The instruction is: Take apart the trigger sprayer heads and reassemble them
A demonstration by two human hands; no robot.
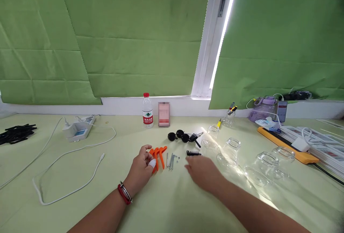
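My left hand rests on the pale green table with its fingers curled against several orange plastic pieces; one fingertip wears a white cover. A red and black band circles that wrist. My right hand lies palm down with fingers stretched toward a small black toothed part. Between the hands lie a few silver bolts and small nuts. Behind them sit black wheels and black fittings.
Several clear glass jars lie on their sides at the right. A water bottle stands at the back wall. A white charger with cables sits left, a black pile far left, and an orange-edged board at the right.
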